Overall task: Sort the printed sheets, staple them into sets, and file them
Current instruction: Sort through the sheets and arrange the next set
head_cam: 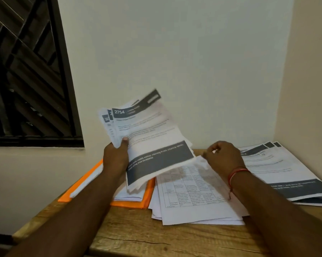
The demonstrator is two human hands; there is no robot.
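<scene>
**Paper sorting on a cramped wooden table**

Left hand (117, 154) grips a fanned sheaf of printed sheets (149, 138) by its left edge, held up above the flat orange folder (130, 203). It's thin floppy paper with dark header bands. Right hand (223, 156) is curled at the sheaf's lower right corner, can't tell if it's actually pinching a sheet. Loose grid-printed pages (190, 201) sprawl mid-table, and a neater stack (286, 169) sits in the wall corner. Rough-grained wooden table (138, 236), bare only along the near edge

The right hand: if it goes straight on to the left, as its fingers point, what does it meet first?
Probably the lower right corner of the sheaf of printed sheets that the left hand holds up.
</scene>
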